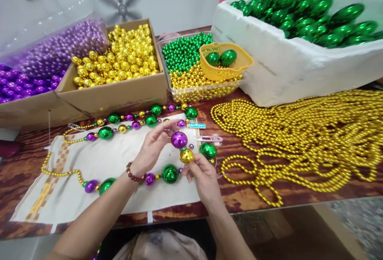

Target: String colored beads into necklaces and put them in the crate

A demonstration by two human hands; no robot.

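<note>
My left hand [154, 146], with a dark beaded bracelet at the wrist, has its fingers closed at a large shiny purple bead [179, 139]. Just below that, my right hand [202, 174] pinches a large gold bead [186, 155]; a small green bead sits between the two. Under my hands lies a necklace strand [170, 173] of green, purple and gold beads, its left end joined to thin gold bead chain. A green bead [208, 150] rests right of my fingers. How the thread runs inside my fingers is hidden.
A white cloth [125, 148] lies on the wooden table [236, 196]. Behind it stand a cardboard box [119, 86] of gold beads, a clear tub [206, 94] and a yellow basket [227, 72]. A foam box [263, 80] holds green beads; gold chains [314, 140] spread at right.
</note>
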